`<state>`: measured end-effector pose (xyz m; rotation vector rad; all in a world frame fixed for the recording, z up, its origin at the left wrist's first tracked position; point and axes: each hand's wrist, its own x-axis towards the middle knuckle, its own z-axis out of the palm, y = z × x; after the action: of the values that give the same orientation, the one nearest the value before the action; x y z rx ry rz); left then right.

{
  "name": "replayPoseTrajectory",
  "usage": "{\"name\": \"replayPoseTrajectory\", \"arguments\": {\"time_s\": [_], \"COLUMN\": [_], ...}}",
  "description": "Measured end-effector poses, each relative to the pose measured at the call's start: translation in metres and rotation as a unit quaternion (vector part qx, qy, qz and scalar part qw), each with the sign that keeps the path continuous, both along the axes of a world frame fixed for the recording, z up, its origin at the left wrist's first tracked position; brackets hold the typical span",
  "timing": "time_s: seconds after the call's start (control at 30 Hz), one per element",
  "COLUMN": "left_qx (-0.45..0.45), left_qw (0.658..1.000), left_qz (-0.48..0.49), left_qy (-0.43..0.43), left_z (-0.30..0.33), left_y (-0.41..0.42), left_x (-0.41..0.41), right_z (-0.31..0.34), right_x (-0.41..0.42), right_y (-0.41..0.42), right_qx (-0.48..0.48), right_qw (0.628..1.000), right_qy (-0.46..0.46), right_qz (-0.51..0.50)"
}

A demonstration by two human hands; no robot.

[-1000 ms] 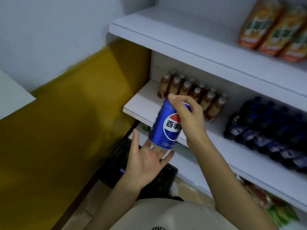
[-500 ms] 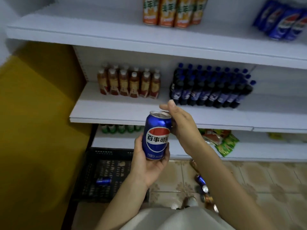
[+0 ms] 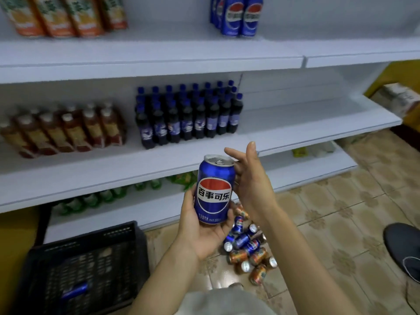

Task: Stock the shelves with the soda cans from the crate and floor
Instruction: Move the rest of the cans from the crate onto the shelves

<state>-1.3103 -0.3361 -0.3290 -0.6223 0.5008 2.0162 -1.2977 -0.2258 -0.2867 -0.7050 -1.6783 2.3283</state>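
Crate (image 3: 95, 253) interior blurred, one can (image 3: 75, 289) discernible

The single head-worn camera looked forward and steeply down from above the person's chest, facing a white shelving unit (image 3: 159, 160) head-on, with its wide lens bowing the shelf edges. It sat close to the raised forearms, which entered from the bottom edge, and took in the tiled floor (image 3: 341, 223) at lower right and a black crate (image 3: 86, 264) at lower left. No second view existed.
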Motion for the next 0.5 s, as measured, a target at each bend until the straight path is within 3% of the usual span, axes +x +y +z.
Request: {"name": "replayPoseTrajectory", "arguments": {"time_s": [0.23, 0.37, 0.5], "left_qx": [0.020, 0.028, 0.033], "left_qw": [0.997, 0.988, 0.978], "left_qz": [-0.007, 0.021, 0.058], "left_qy": [0.072, 0.150, 0.199], "left_z": [0.046, 0.085, 0.120], "left_y": [0.108, 0.141, 0.163], "left_x": [0.008, 0.000, -0.013], "right_z": [0.046, 0.084, 0.121], "right_x": [0.010, 0.002, -0.010], "right_y": [0.097, 0.127, 0.146], "right_qx": [0.029, 0.096, 0.079], "right_qw": [0.996, 0.983, 0.978], "right_qy": [0.084, 0.150, 0.191], "right_qz": [0.012, 0.042, 0.040]}}
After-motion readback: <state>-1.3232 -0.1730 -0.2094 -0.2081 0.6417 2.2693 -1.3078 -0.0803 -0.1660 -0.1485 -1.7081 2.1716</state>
